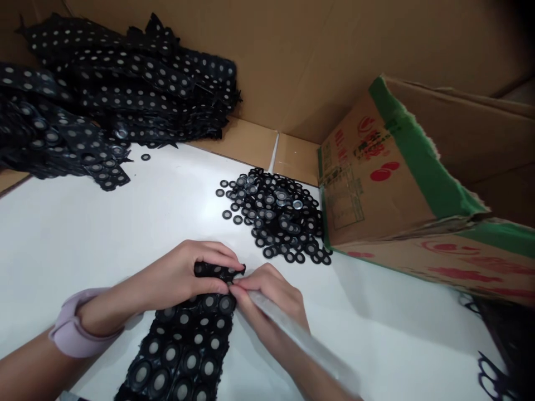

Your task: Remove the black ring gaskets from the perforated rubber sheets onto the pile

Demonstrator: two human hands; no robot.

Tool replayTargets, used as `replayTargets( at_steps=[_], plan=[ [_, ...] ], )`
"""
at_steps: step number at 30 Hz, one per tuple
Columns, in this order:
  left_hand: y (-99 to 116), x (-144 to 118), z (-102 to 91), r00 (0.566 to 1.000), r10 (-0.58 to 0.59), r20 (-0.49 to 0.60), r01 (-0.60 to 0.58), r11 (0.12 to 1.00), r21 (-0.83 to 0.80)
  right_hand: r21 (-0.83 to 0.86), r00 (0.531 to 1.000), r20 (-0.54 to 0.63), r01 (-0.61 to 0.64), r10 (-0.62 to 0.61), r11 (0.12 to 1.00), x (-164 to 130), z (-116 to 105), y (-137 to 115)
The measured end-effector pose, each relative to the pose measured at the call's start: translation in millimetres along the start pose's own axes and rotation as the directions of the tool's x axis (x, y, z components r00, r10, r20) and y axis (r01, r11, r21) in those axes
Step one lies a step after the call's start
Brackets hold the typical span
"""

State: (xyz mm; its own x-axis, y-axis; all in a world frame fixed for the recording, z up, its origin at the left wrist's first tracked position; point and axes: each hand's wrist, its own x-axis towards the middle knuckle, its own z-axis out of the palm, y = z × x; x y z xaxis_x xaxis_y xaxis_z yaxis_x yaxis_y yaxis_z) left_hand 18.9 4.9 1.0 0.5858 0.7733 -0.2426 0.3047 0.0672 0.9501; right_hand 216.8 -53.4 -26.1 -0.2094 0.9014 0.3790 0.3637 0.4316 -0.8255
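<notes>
Head view: printed writing on cardboard box [376,184] blurs; hands [184,275] grip rubber sheet [184,351].

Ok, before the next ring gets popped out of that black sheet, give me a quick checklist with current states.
1. Left hand pinning the black sheet at its top end: ok.
2. Right hand fingertips at the sheet's top edge, meeting the left fingers: ok.
3. Clear rod-like tool lying along the right hand: ok; its tip is hidden.
4. Rings left in the sheet: ok, many.
5. Pile of loose rings apart from the hands: ok.
6. Grip on a single ring: cannot tell.
</notes>
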Motion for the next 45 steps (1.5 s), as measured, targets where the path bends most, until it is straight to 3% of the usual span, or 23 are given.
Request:
replayTargets(
  at_steps=[3,5,10,16,25,34,45],
  plan=[
    [1,-1,-4.2,1.0,-0.012,-0.029,0.014,0.999,0.049,0.076,0.991,-0.091,-0.088,0.095,0.993,-4,-8,-4],
    [2,-1,-6.6,0.999,-0.027,-0.022,0.029,0.997,0.072,0.098,0.992,-0.085,-0.089,0.098,0.991,-7,-10,-6],
    [4,0,-7.5,1.0,-0.03,0.0,0.03,0.995,0.093,0.11,0.999,0.032,0.031,-0.035,0.993,-8,-5,-10],
    [6,2,-4.5,0.998,-0.063,-0.01,0.063,0.992,0.106,0.091,0.997,0.016,0.08,-0.082,0.993,-5,-2,-9],
    [7,2,-4.8,0.997,-0.069,-0.016,0.07,0.996,0.062,0.052,0.997,0.048,0.058,-0.06,0.997,-6,-3,-9],
    [6,0,-3.7,0.995,-0.084,-0.054,0.084,0.996,0.003,-0.069,0.975,0.024,0.22,-0.219,0.973,-7,15,4],
    [7,1,-2.7,0.985,-0.117,-0.13,0.117,0.993,0.0,-0.014,0.995,-0.005,0.095,-0.095,0.995,-8,-3,-15]
  ],
)
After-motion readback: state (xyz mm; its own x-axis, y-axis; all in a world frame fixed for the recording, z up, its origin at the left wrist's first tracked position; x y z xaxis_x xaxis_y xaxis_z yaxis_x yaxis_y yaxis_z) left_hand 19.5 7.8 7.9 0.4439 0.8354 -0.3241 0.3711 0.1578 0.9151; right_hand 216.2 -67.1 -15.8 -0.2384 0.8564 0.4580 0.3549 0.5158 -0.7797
